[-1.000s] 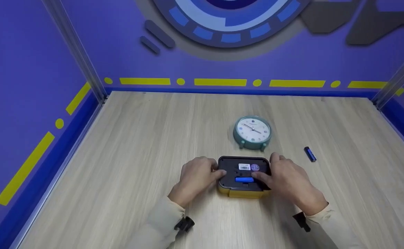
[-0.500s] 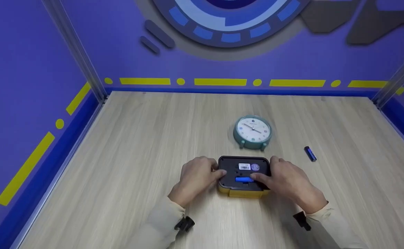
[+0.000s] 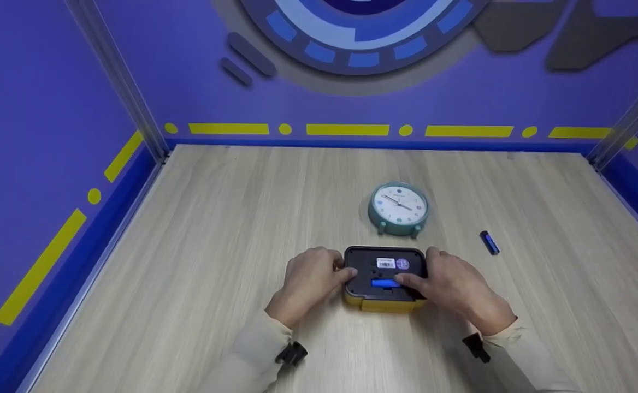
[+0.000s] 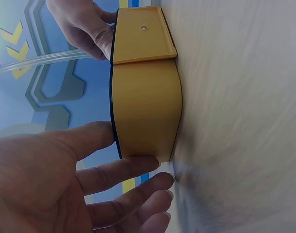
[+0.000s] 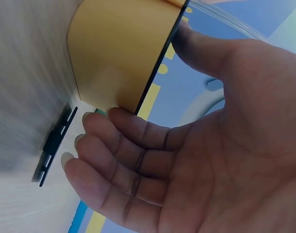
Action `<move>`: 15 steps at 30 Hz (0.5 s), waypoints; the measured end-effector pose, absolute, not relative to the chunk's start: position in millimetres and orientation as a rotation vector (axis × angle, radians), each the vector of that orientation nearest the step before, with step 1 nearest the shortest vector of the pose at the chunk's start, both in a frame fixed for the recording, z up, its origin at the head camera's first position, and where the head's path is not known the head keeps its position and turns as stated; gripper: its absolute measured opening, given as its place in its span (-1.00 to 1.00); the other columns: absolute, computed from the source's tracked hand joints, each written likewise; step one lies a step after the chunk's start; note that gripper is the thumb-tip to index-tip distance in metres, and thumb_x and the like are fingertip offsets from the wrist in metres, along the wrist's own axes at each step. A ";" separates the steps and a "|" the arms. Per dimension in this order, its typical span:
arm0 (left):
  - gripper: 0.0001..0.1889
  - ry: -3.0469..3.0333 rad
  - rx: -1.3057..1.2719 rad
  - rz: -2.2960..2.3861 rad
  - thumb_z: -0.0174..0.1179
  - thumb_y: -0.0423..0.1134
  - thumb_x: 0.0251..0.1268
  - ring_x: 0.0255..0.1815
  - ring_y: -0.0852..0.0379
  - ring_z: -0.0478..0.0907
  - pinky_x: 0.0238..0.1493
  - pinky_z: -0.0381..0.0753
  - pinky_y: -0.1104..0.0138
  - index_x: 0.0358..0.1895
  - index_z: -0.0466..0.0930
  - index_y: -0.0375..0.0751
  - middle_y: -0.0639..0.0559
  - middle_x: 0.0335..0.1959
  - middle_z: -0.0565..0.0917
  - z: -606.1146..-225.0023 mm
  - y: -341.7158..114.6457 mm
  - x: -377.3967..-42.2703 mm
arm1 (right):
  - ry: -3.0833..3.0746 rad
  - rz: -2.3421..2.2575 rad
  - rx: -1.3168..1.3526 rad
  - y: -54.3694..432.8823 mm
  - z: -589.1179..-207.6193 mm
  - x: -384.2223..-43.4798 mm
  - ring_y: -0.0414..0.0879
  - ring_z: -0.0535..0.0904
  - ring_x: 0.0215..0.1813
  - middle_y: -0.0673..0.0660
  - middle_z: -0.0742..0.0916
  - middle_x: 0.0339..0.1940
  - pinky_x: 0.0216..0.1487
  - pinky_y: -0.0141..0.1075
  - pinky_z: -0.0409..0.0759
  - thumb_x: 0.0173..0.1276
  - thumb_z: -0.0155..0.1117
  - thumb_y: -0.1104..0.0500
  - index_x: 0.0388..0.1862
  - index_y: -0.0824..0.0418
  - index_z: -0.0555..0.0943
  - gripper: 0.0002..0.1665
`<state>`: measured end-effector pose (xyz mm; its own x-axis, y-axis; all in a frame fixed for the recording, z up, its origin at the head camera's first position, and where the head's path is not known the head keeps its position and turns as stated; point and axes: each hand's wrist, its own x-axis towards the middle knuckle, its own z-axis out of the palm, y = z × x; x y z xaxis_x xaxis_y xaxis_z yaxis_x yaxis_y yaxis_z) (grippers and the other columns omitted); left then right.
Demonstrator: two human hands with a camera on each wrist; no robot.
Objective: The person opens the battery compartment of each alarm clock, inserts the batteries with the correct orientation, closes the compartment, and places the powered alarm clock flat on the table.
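A yellow clock (image 3: 371, 295) with a black back lies back side up on the table. A blue battery (image 3: 383, 283) sits in the slot in its back. My left hand (image 3: 311, 281) grips the clock's left end, its thumb on the black back and a fingertip against the yellow side (image 4: 145, 111). At the other end my right hand (image 3: 458, 284) holds the clock, with the thumb tip over the battery's right end. That thumb hides part of the battery. In the right wrist view the other fingers (image 5: 123, 160) curl by the yellow end wall.
Behind the yellow clock, a round green alarm clock (image 3: 399, 210) lies face up. A loose blue-and-black battery (image 3: 489, 243) rests to the right. In the right wrist view, a thin black strip (image 5: 55, 143) lies near the fingers. Blue panels (image 3: 362, 103) border the table.
The right thumb has shifted slightly left over the battery, covering a little more of its right end. The left hand and the yellow clock stay in place.
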<state>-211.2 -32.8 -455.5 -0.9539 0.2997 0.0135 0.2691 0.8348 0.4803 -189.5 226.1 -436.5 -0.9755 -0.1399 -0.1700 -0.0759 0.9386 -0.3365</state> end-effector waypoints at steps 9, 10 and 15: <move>-0.72 2.960 0.466 0.735 0.44 0.07 0.39 -0.40 0.19 0.45 -0.36 0.46 0.21 -0.25 0.81 -0.07 0.17 -0.43 0.61 -455.7 -33.0 -210.8 | 2.904 -0.558 -0.171 226.2 -438.0 -190.7 0.06 0.55 -0.33 0.26 0.65 -0.30 -0.26 -0.03 0.57 0.38 0.46 -0.33 0.03 0.58 0.46 -0.05; -0.72 2.960 0.465 0.734 0.44 0.07 0.40 -0.40 0.19 0.45 -0.36 0.45 0.21 -0.25 0.81 -0.07 0.17 -0.43 0.60 -455.8 -33.0 -210.9 | 2.899 -0.564 -0.167 226.2 -437.7 -191.1 0.05 0.55 -0.33 0.26 0.65 -0.30 -0.26 -0.04 0.56 0.37 0.46 -0.34 0.03 0.58 0.46 -0.05; -0.72 2.952 0.459 0.742 0.43 0.08 0.40 -0.41 0.18 0.43 -0.37 0.42 0.22 -0.27 0.81 -0.06 0.19 -0.46 0.56 -455.0 -32.8 -211.6 | 2.884 -0.595 -0.150 226.4 -437.8 -191.8 0.05 0.55 -0.33 0.25 0.63 -0.31 -0.27 -0.06 0.55 0.37 0.47 -0.32 0.01 0.56 0.46 -0.07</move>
